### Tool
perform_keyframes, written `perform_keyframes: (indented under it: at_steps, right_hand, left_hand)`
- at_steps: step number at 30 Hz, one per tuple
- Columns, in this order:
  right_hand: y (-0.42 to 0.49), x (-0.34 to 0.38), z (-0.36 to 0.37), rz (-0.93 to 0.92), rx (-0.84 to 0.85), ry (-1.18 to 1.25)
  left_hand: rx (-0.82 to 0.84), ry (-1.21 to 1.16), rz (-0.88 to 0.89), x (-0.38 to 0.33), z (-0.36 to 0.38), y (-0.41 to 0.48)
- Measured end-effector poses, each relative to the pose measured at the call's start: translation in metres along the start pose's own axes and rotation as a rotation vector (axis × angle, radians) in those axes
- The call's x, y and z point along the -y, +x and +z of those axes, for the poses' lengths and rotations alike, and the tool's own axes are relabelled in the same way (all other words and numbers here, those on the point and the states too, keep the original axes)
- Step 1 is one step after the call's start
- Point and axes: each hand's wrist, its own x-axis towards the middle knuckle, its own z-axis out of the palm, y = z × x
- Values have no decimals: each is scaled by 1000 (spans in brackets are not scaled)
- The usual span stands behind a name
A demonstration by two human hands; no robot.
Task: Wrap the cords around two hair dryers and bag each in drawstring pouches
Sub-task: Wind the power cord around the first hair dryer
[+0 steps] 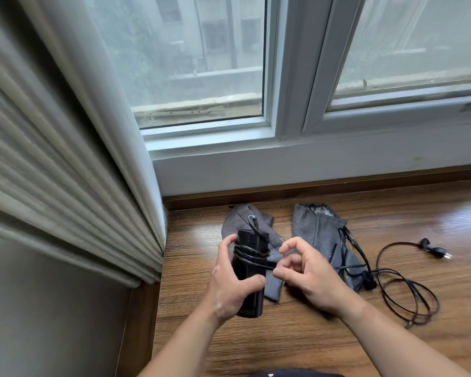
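My left hand grips a black folded hair dryer, held upright above the wooden floor. Its black cord is looped a few times around the body. My right hand pinches the cord just right of the dryer, between thumb and curled fingers. Behind the dryer lies a grey drawstring pouch, flat on the floor. A second grey pouch lies to its right. A loose black cord coils over that pouch and across the floor, ending in a plug. I cannot make out the second dryer itself.
A pleated beige curtain hangs at the left, reaching the floor beside the dryer. A white window frame and sill wall stand behind the pouches. Wooden floor stretches in front of me and to the right.
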Motion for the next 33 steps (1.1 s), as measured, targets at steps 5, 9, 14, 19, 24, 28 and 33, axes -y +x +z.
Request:
perform_keyframes:
  at_steps: [5, 9, 14, 19, 24, 28, 33]
  right_hand:
    - [7, 0, 3, 2, -38, -21]
    - [5, 2, 9, -18, 32, -73]
    - [6, -6, 13, 28, -75, -76]
    - [10, -11, 18, 76, -305, -172]
    - [7, -6, -1, 33, -112, -79]
    - [4, 0, -6, 80, -19, 103]
    - [1, 10, 1, 66, -195, -22]
  left_hand:
    - [129, -99, 12, 3, -1, 1]
    - [197, -145, 36, -3, -1, 1]
    - [166, -36, 21, -2, -1, 3]
    - [-36, 243, 63, -5, 15, -3]
    - [-42, 177, 73, 1, 5, 4]
    - [14, 141, 104, 1, -1, 5]
    - [-62, 251, 182, -3, 5, 2]
